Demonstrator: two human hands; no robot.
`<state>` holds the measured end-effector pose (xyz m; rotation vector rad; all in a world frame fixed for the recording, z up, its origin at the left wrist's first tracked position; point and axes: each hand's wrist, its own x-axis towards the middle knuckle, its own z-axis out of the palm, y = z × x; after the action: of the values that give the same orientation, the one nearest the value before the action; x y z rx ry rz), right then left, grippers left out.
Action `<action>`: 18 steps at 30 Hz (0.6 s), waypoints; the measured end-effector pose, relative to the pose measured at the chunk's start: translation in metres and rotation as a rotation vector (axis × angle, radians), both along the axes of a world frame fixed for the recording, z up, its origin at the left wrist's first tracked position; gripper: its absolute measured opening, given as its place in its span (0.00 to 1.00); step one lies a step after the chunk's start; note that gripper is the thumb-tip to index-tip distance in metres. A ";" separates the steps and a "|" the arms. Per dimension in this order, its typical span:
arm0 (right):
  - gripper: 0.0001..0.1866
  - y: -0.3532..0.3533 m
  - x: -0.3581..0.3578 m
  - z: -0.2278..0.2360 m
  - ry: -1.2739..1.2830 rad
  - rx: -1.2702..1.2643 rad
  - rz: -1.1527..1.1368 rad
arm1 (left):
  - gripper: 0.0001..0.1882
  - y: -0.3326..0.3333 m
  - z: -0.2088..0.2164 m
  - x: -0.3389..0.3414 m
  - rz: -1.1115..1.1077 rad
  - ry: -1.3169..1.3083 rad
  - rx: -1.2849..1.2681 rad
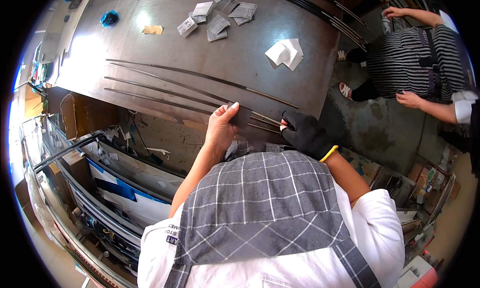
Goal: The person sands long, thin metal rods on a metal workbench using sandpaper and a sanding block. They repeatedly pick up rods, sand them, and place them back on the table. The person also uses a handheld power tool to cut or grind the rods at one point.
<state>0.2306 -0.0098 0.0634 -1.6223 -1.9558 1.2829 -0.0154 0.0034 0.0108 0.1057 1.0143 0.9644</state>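
Note:
Several long thin dark strips (pixel 165 75) lie fanned out along the near edge of the metal table, their right ends lighter and brownish. My bare left hand (pixel 220 127) pinches a small dark grey flat piece (pixel 242 116) between thumb and fingers. That piece covers part of the strips. My right hand (pixel 306 134), in a black glove with a yellow cuff and bare fingertips, is closed at the right ends of the nearer strips. The farthest strip lies apart from both hands, its right end just beyond the glove.
Grey rectangular pads (pixel 218 24) lie scattered on the far part of the metal table (pixel 165 45). White folded paper (pixel 287 53), a tan scrap (pixel 152 29) and crumpled blue plastic (pixel 109 18) are there too. A co-worker in a striped apron (pixel 400 63) stands right. Racked sheets (pixel 125 188) fill the lower left.

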 end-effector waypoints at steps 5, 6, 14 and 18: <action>0.10 -0.001 0.000 -0.001 0.001 0.013 0.001 | 0.08 -0.003 -0.012 -0.003 -0.006 0.039 0.029; 0.10 -0.001 0.000 -0.001 0.002 0.017 0.000 | 0.08 -0.003 -0.013 -0.004 -0.013 0.045 0.029; 0.10 -0.001 0.000 -0.001 -0.002 0.027 0.005 | 0.06 -0.003 -0.012 -0.002 -0.022 0.197 0.016; 0.12 0.001 -0.003 0.001 0.027 0.007 -0.017 | 0.06 -0.004 -0.012 -0.001 -0.018 0.149 0.074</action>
<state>0.2280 -0.0093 0.0644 -1.6061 -1.9244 1.2843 -0.0164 -0.0011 -0.0010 0.2510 1.1123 0.9886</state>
